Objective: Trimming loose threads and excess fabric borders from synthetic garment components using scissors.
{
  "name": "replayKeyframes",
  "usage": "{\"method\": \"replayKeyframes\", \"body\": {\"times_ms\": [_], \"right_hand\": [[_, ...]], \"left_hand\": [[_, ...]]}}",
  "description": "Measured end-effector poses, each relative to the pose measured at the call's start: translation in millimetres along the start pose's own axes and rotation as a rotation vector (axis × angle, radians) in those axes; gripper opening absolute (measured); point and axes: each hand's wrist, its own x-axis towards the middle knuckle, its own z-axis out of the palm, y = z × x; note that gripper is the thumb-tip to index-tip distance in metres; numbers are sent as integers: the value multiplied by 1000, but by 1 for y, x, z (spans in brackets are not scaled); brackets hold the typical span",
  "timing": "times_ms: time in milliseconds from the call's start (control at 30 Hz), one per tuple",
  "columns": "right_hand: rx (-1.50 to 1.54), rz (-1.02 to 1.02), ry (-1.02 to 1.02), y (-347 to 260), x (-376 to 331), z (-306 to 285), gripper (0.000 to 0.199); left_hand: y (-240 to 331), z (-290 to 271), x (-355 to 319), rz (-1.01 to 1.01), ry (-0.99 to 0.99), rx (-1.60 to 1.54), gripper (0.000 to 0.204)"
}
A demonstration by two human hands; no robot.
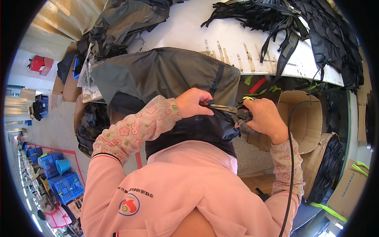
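Note:
My right hand (266,116) is wrapped round the handles of a pair of scissors (226,108). Their blades point left, reaching to the fingertips of my left hand (193,103). Between thumb and fingers, that hand pinches a small black strip (211,102) right by the blade tips; what it joins onto is hard to make out. A large dark grey-green fabric piece (158,71) with a black band drapes over the table edge just beyond my hands. Shiny black fabric (189,132) covers my lap below the scissors.
The white table (177,33) carries a heap of dark fabric (126,23) at left and black mesh straps (272,19) at right. An open cardboard box (302,118) stands right of my right hand. A black cable (291,158) hangs past my right forearm. Blue crates (65,185) stand farther left.

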Motion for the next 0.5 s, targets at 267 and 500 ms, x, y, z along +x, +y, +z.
{"method": "replayKeyframes", "body": {"times_ms": [267,500], "right_hand": [[-44,52,-108,-3,3,6,32],[765,242,44,-32,16,61,32]], "left_hand": [[-13,-2,-2,-1,9,18,23],[-6,23,-39,534,455,178,42]]}}
